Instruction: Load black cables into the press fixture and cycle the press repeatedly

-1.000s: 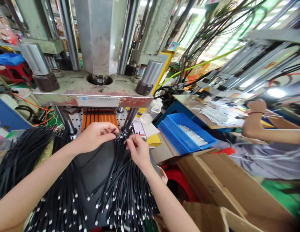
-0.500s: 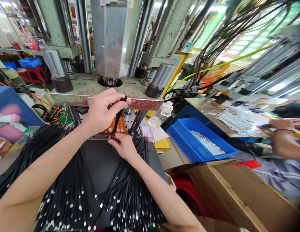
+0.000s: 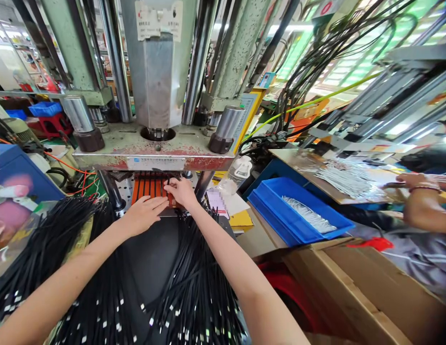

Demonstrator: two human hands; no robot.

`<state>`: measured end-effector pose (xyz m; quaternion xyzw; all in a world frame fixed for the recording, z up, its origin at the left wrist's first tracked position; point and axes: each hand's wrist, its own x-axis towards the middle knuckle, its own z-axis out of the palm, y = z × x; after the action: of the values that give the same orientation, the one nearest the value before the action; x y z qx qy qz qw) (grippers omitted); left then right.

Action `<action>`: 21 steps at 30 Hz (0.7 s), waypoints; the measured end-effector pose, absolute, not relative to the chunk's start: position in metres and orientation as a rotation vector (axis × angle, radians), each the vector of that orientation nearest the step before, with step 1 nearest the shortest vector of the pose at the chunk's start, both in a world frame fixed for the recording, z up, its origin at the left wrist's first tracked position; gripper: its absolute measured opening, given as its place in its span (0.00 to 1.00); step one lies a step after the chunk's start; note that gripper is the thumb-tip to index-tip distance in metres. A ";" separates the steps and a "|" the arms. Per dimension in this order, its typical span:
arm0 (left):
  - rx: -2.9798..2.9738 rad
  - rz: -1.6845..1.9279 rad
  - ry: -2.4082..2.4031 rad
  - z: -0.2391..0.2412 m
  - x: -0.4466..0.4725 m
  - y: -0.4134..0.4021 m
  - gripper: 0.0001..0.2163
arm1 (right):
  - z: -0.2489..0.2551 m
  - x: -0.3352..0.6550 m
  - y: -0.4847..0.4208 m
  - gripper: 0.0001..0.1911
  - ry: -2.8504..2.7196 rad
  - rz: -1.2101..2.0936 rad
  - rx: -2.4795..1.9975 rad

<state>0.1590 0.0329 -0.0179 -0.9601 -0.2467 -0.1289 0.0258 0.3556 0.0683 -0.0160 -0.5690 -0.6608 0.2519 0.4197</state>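
The orange slotted plate [image 3: 148, 188] lies inside the press, with several black strips in its grooves. My left hand [image 3: 146, 215] rests flat over its front edge, fingers stretched out and holding nothing I can see. At the plate's right part, my right hand [image 3: 182, 192] has its thumb and fingers drawn together over a groove, on a thin black cable mostly hidden beneath them. Loose black cables with silvery ends lie in a left bundle [image 3: 104, 287] and a right bundle [image 3: 197, 278], on either side of a dark work surface [image 3: 147, 258].
The press's steel crossbeam [image 3: 194, 143] hangs above the plate between upright columns. A clear plastic bottle [image 3: 238, 175] stands to the right. Beyond are a blue bin [image 3: 266, 206] of white pieces and a cardboard box [image 3: 352, 287]. Another person's arm [image 3: 422, 206] shows at far right.
Both hands have moved down from in front of the crossbeam to the orange plate. My left hand has let go of the upright black cable and opened. The view has shifted slightly.
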 end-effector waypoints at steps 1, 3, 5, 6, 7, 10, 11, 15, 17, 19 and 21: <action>-2.947 -0.333 -0.799 -0.018 0.159 0.029 0.23 | -0.016 0.356 0.068 0.06 -1.685 0.617 -1.427; -2.943 -0.222 -0.892 -0.011 0.162 0.027 0.24 | -0.015 0.358 0.070 0.09 -1.736 0.556 -1.472; -2.966 -0.129 -0.989 -0.002 0.169 0.034 0.26 | -0.014 0.358 0.073 0.10 -1.744 0.428 -1.584; -2.978 -0.081 -1.036 0.003 0.174 0.042 0.27 | -0.013 0.358 0.074 0.10 -1.729 0.344 -1.651; -2.985 -0.038 -1.086 0.006 0.179 0.052 0.28 | -0.013 0.358 0.074 0.09 -1.709 0.269 -1.713; -2.996 0.042 -1.245 0.011 0.195 0.089 0.28 | -0.011 0.358 0.066 0.06 -1.731 0.241 -1.799; -2.997 0.049 -1.311 0.011 0.200 0.102 0.27 | -0.010 0.358 0.063 0.05 -1.767 0.287 -1.795; -2.947 0.014 -1.579 0.008 0.217 0.140 0.27 | -0.008 0.357 0.057 0.09 -1.786 0.397 -1.865; -2.917 -0.041 -1.631 0.008 0.225 0.149 0.26 | -0.008 0.353 0.062 0.10 -1.724 0.410 -1.940; -2.911 -0.093 -1.632 0.010 0.228 0.150 0.27 | -0.008 0.350 0.064 0.10 -1.710 0.386 -1.936; -2.924 -0.120 -1.601 0.014 0.223 0.141 0.27 | -0.009 0.354 0.055 0.08 -1.731 0.320 -1.832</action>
<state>0.2235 0.1407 0.0135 -0.8725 -0.4775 -0.0358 -0.0971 0.3542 0.0549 -0.0092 -0.6889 -0.6508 0.1203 0.2958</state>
